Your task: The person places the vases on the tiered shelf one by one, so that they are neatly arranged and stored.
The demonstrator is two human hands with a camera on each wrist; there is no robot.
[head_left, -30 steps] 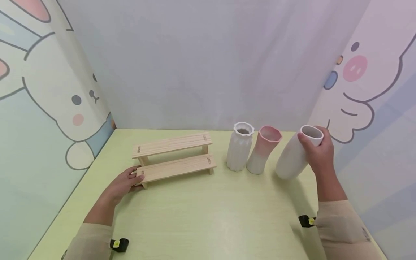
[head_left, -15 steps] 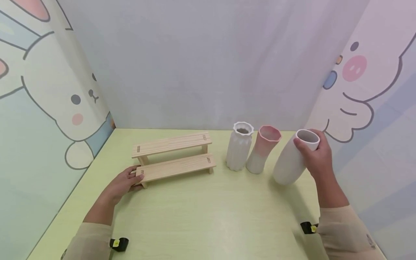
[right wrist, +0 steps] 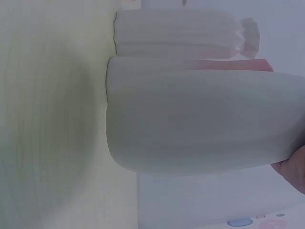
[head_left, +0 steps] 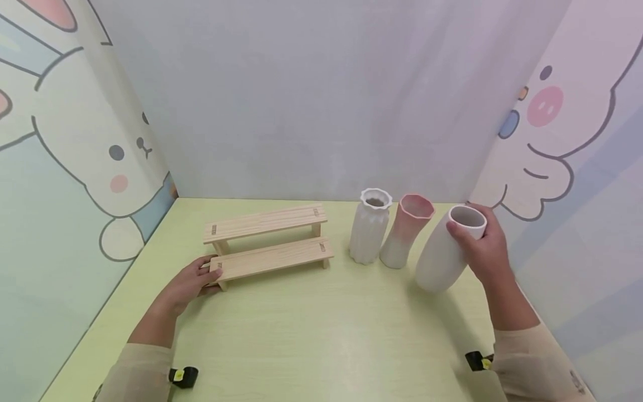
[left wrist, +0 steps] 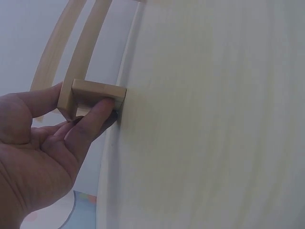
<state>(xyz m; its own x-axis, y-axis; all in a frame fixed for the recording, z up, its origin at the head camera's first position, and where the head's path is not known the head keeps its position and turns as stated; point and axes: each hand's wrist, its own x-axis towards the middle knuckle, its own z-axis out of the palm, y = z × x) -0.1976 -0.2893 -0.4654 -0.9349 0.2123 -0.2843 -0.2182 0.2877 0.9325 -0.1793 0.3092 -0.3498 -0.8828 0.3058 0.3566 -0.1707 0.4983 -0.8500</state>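
My right hand grips a smooth white vase near its rim, thumb on the near side and fingers behind. The vase leans in the head view, mouth up and to the right. Left of it stand a pink-and-white vase with a flared rim and a white ribbed vase with a scalloped rim. At the left, my left hand holds the near end of a two-tier wooden stand. In the left wrist view its thumb is on the board and the fingers curl under against the leg.
The pale yellow-green table carries everything. A grey curtain-like backdrop rises behind, and side panels with a cartoon rabbit and another cartoon animal flank it. Black wrist devices sit at both sleeves.
My right hand has moved the smooth white vase left and a little nearer, towards the pink-and-white vase. My left hand and the stand stay put.
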